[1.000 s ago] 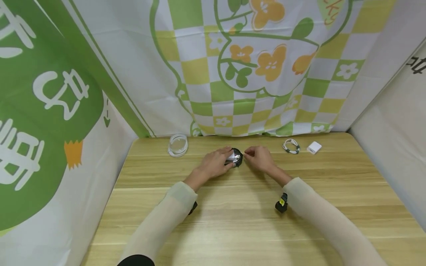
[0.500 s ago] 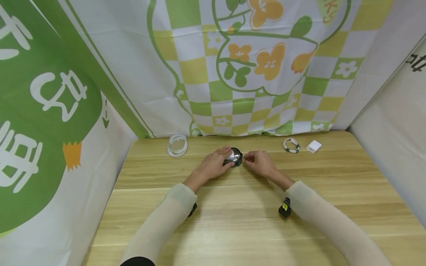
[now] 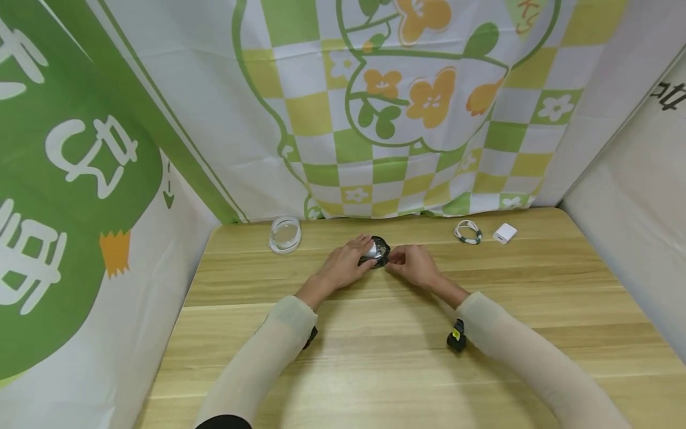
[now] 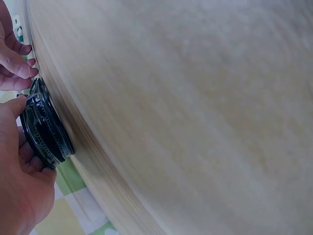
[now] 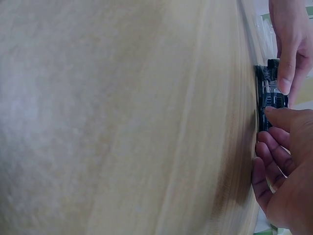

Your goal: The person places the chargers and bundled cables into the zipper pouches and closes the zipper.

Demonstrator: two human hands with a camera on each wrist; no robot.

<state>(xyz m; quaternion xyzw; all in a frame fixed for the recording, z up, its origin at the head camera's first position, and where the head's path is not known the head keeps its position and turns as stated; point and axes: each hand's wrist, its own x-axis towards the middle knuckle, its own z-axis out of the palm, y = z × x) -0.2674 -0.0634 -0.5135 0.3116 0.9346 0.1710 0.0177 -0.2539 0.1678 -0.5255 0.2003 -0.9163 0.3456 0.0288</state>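
Note:
A small round black zip case [image 3: 382, 252] with a shiny top lies at the back middle of the table. My left hand [image 3: 343, 263] grips its left side, thumb at the near edge and fingers over the far side. In the left wrist view the zipper teeth of the case [image 4: 43, 125] run around its side. At the right edge of the case, my right hand [image 3: 418, 266] has thumb and fingertips pinched together. The right wrist view shows the right thumb [image 5: 279, 116] against the case's side; any zipper pull between the fingertips is hidden.
On the wooden table [image 3: 375, 357], a coiled clear-white cable [image 3: 285, 235] lies at the back left. A small white cable coil [image 3: 468, 232] with dark ties and a white charger plug [image 3: 505, 233] lie at the back right. A patterned curtain [image 3: 354, 161] hangs behind the table edge.
My right hand has shifted slightly left, and its fingertips have come up to the case's right edge. The left hand keeps its grip on the case. The head view has tilted slightly.

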